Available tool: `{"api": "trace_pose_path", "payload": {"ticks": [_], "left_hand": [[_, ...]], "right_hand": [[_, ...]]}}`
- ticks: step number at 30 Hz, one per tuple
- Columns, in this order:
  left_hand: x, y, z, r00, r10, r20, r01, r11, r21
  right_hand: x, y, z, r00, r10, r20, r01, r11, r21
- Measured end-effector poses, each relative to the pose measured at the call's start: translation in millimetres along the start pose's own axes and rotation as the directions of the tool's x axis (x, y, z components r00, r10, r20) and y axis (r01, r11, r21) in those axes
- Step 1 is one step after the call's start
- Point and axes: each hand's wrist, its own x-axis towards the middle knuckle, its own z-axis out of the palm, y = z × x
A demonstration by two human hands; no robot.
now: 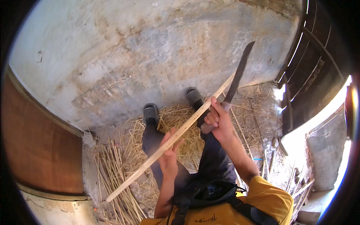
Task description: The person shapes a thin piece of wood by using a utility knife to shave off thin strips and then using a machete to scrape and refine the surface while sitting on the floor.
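Observation:
A long, pale wooden strip with small dark marks slants from the lower left up to the upper right, in front of my legs. My left hand holds it near the middle, with fingers showing on both sides of it. In my right hand is the brown handle of a machete, whose dark blade points up and to the right. The blade passes close to the strip's far end; I cannot tell whether they touch. My right thumb and fingers wrap around the handle, beside the strip.
Straw-like shavings cover the floor around my dark shoes. A pile of thin strips lies at the left. A stained wall rises ahead, a brown panel stands left, and dark boards stand right.

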Motion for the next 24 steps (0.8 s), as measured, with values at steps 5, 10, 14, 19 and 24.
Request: {"api": "trace_pose_path", "payload": {"ticks": [5, 10, 14, 19, 24], "left_hand": [[16, 22, 7, 0.986, 0.135, -0.098, -0.133, 0.991, 0.036], [42, 56, -20, 0.817, 0.160, -0.554, -0.162, 0.986, 0.046], [55, 98, -70, 0.752, 0.271, -0.601, -0.147, 0.958, 0.247], [68, 125, -74, 0.761, 0.321, -0.564, -0.016, 0.878, 0.479], [89, 145, -38, 0.930, 0.095, -0.355, 0.134, 0.813, 0.567]], "right_hand": [[-9, 5, 3, 0.999, 0.027, 0.032, -0.025, 0.996, -0.091], [-17, 6, -6, 0.993, 0.062, 0.105, -0.034, 0.968, -0.248], [-24, -4, -20, 0.994, 0.067, 0.081, -0.020, 0.877, -0.480], [-24, -16, -9, 0.993, -0.097, 0.064, 0.115, 0.731, -0.672], [-34, 3, 5, 0.975, 0.063, 0.213, 0.089, 0.768, -0.634]]}}
